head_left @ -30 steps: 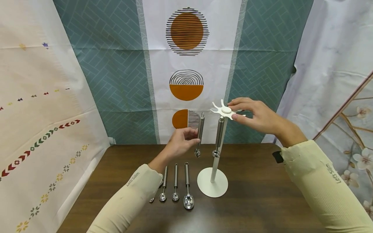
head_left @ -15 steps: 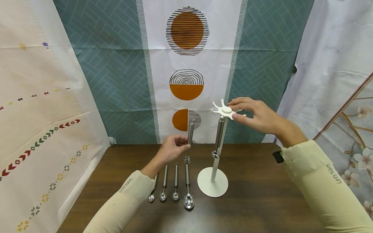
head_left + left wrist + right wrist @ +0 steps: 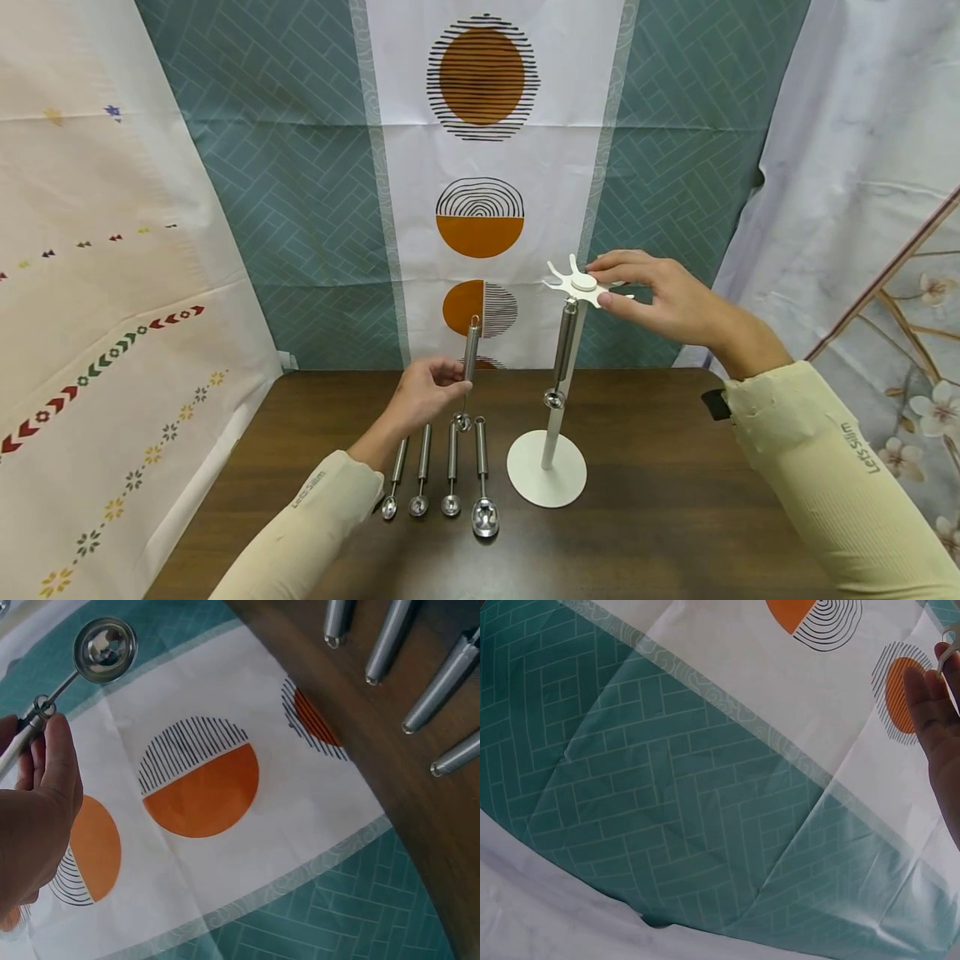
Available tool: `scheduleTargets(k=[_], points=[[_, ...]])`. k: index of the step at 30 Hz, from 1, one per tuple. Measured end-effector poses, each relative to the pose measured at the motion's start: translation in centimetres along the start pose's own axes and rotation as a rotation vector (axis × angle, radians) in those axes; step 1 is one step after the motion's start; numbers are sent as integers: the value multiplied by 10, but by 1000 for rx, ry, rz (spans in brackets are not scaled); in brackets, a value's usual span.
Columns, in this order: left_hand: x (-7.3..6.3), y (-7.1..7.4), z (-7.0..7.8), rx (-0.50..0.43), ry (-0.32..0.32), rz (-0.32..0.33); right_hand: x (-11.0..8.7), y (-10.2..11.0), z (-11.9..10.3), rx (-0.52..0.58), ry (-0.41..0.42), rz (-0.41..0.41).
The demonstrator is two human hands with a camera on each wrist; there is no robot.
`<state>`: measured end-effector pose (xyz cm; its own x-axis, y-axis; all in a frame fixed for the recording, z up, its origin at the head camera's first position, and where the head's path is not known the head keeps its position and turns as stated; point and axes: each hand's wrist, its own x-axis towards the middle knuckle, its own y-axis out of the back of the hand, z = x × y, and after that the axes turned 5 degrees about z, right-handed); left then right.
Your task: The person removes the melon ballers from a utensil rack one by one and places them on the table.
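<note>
My left hand (image 3: 427, 392) pinches a steel melon baller (image 3: 471, 352) by its handle, nearly upright above the table. In the left wrist view its small round bowl (image 3: 105, 651) points away from the fingers. My right hand (image 3: 660, 296) holds the hooked top (image 3: 583, 284) of a white utensil stand, thumb in front and fingers behind. One hook carries a hanging steel scoop (image 3: 566, 342); a second one behind it cannot be made out. Only part of the right hand (image 3: 941, 742) shows in the right wrist view, at its right edge.
Several steel scoops lie in a row on the brown table (image 3: 645, 500), with a larger oval-bowled scoop (image 3: 485, 517) at the right end. Beside it stands the round white base (image 3: 547, 483). A patterned cloth (image 3: 300, 208) hangs behind the table.
My left hand has moved left and down, away from the stand, carrying the melon baller. The right hand stays on the stand's top.
</note>
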<state>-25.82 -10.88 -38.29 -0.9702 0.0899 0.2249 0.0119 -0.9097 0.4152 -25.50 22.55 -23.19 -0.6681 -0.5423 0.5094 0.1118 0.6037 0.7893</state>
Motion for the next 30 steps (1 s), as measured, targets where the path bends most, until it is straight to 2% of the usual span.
scheduleTargets(k=[7,15,19,30], points=[[-8,3,-14,23,65,40,-1,0,0,-6,-1,9],[-15,8,-28,20,75,96,-3,0,1,-17,5,9],[-20,10,-38,18,78,117,-4,-1,2,-7,6,9],[-36,19,-72,10,151,160,-4,-1,1,-4,17,22]])
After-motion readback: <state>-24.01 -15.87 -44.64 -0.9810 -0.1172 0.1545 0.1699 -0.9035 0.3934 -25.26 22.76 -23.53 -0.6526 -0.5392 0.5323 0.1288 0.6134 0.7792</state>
